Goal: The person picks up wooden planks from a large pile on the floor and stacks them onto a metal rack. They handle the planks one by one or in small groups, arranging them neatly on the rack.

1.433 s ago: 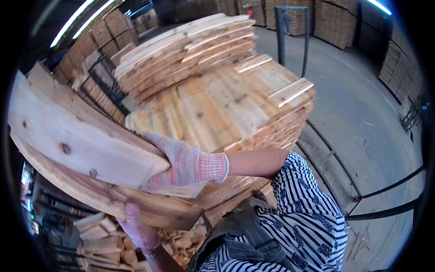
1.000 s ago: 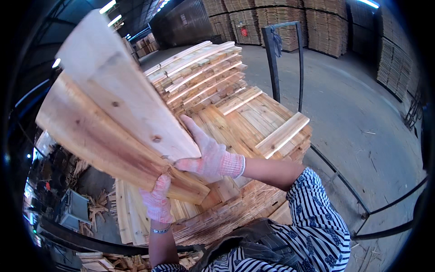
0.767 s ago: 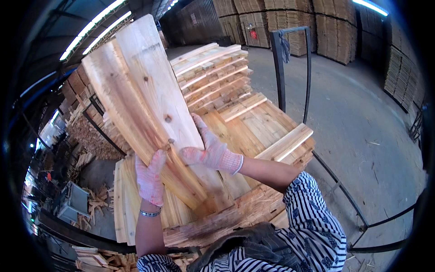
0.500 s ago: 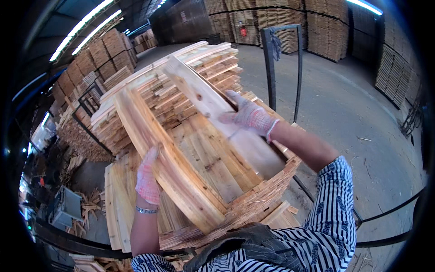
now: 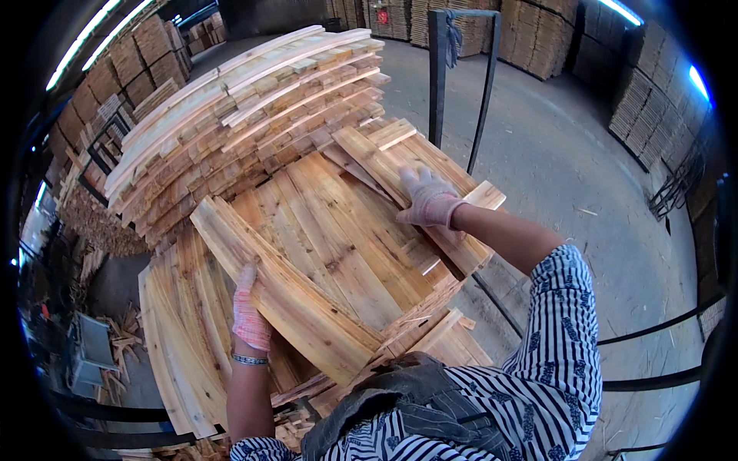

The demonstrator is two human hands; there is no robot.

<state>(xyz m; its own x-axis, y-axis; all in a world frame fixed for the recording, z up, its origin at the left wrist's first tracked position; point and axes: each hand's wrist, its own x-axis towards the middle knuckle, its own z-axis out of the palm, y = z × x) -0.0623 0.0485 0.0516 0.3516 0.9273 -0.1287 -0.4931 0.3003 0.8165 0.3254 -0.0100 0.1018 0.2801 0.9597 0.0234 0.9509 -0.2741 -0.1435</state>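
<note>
My left hand, in a pale pinkish knit glove, grips the left edge of a small stack of long planks. The stack lies aslant on a layer of boards, its thumb-side edge raised above them. To the right, my gloved right hand rests on a narrow plank, fingers stretched over its top and the thumb by its left edge. This plank lies among other boards along the right side of the pile. Between my hands a broad layer of knotty planks lies side by side. The left palm is hidden.
A tall stack of short-ended boards stands just beyond the pile. A dark metal frame post with a blue cloth rises at the right. Palletised wood lines the back. A grey box and scraps lie at the lower left.
My right hand has moved a tilted, pale plank rightward, and it now rests over the boards at the right side. My left hand stays on the plank stack. The view has shifted downward.
</note>
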